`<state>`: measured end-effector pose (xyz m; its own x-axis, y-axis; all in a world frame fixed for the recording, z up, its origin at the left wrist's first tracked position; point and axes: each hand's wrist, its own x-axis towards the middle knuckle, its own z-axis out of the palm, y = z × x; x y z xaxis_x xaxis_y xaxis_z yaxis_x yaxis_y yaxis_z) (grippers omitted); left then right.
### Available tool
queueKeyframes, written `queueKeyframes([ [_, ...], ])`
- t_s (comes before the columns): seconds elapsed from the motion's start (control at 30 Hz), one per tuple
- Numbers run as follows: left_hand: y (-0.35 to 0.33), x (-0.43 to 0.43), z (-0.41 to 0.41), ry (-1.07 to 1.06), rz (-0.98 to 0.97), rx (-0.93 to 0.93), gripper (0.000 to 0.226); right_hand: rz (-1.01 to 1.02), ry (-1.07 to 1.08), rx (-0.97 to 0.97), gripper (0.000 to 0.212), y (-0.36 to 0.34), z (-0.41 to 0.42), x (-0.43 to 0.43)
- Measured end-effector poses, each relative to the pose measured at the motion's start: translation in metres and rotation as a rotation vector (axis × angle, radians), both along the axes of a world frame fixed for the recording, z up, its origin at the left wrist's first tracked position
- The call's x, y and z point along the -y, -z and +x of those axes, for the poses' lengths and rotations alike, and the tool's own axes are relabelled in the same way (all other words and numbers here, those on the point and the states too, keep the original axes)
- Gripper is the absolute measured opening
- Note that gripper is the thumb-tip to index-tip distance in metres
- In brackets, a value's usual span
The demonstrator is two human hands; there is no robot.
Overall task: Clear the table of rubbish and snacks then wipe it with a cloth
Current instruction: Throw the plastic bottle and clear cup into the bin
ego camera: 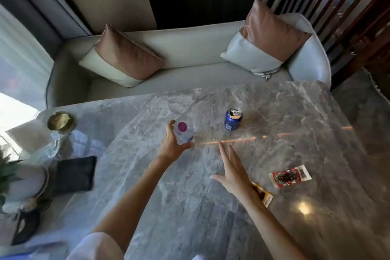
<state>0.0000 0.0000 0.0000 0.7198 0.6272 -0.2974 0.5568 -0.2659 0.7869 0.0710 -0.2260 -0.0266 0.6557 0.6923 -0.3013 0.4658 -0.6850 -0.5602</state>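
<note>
A clear plastic bottle with a purple cap (183, 131) stands near the middle of the grey marble table (295, 112). My left hand (172, 145) is wrapped around it, fingers on its left side and thumb at its base. My right hand (234, 170) hovers flat with fingers spread, holding nothing. A clear glass (212, 163) sits between its thumb and forefinger; I cannot tell whether they touch. A blue drinks can (233, 119) stands upright beyond the hands. A red snack packet (290, 176) lies to the right. A yellow wrapper (267, 198) is partly hidden under my right wrist.
A brass ashtray (61, 122), a black tray (73, 173), a potted plant (12, 177) and a dark object (25, 228) crowd the table's left side. A pale sofa (190, 69) with two cushions runs behind the far edge.
</note>
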Motion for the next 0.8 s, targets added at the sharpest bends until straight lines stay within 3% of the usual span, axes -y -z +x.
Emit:
queueKeyframes([
  [0.27, 0.018, 0.003, 0.021, -0.063, -0.018, 0.042, 0.070, -0.055, -0.074, -0.057, 0.094, 0.029, 0.006, -0.004],
  [0.43, 0.019, 0.007, 0.012, -0.123, -0.053, 0.079, 0.061, 0.025, -0.054, -0.141, 0.086, 0.042, 0.006, -0.008],
  [0.7, 0.029, 0.079, -0.109, -0.120, 0.006, 0.076, 0.052, 0.247, 0.232, -0.256, 0.069, 0.033, -0.021, -0.001],
  [0.8, 0.032, 0.106, -0.164, -0.195, -0.030, 0.065, 0.051, 0.311, 0.340, -0.405, 0.070, 0.026, -0.048, 0.004],
])
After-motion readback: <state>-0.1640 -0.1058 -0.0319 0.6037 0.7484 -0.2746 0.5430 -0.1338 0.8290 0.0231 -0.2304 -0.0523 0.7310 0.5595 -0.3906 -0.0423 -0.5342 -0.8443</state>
